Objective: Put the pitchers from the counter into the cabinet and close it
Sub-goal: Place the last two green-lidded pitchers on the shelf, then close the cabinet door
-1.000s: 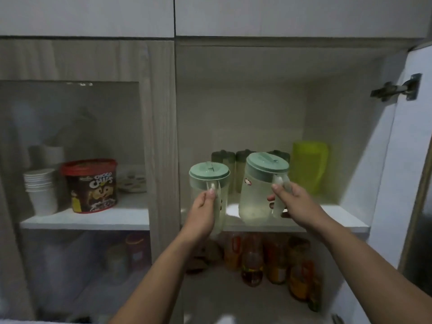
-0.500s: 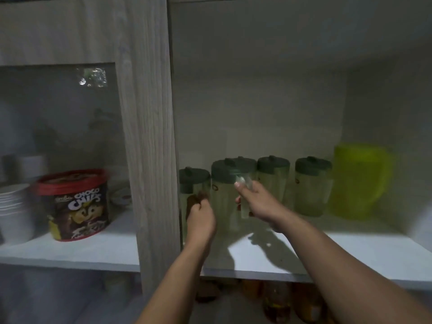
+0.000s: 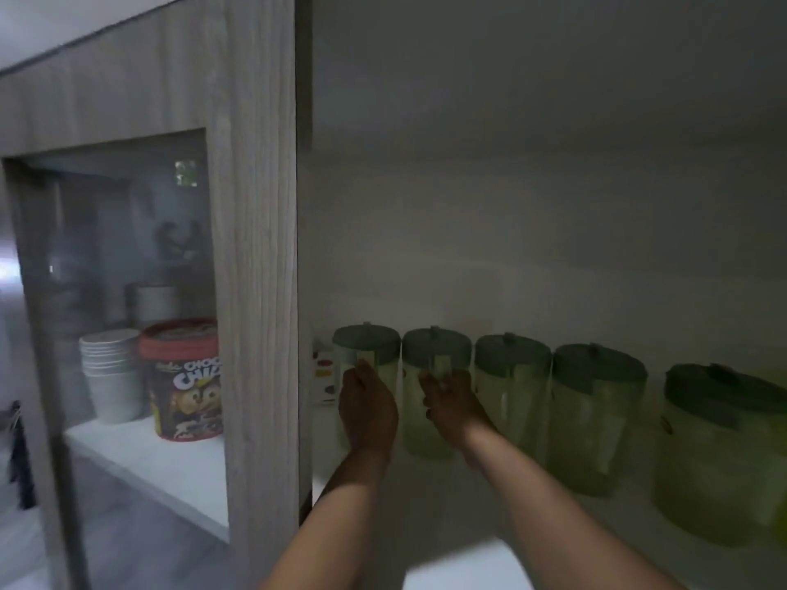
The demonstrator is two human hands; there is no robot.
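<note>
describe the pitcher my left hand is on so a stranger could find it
Look in the open cabinet compartment right of the wooden door frame. On its shelf stands a row of green-lidded pitchers; yours is the leftmost pitcher, nearest the frame, with the left hand on it.

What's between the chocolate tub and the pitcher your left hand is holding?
In the head view, the wooden cabinet post stands between the tub and the pitcher under the left hand. A small box sits there too.

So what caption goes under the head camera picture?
Both hands, left hand and right hand, set two green-lidded pitchers on the shelf.
</note>
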